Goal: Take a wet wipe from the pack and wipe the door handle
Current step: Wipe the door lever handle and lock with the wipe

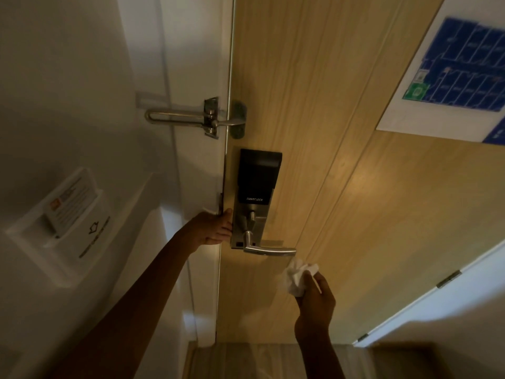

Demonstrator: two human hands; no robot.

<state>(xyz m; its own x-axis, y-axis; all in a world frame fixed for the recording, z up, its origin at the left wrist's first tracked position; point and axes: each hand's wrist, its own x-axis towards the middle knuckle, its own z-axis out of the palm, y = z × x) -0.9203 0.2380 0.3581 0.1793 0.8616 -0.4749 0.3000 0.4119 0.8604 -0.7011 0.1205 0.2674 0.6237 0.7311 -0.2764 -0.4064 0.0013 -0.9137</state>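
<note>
A silver lever door handle (269, 250) sticks out to the right from a metal lock plate with a black "SMART LOCK" panel (257, 177) on a light wooden door (314, 105). My right hand (314, 305) is shut on a crumpled white wet wipe (297, 277), just below and right of the handle's tip, a little apart from it. My left hand (216, 228) grips the door's edge beside the lock plate. The wipe pack is not in view.
A metal swing-bar door guard (196, 119) spans the frame and door above the lock. A card-holder switch with a card (71, 209) sits on the white wall at left. A blue floor-plan sign (459, 72) hangs on the door at upper right. Door hinges (448, 279) show at right.
</note>
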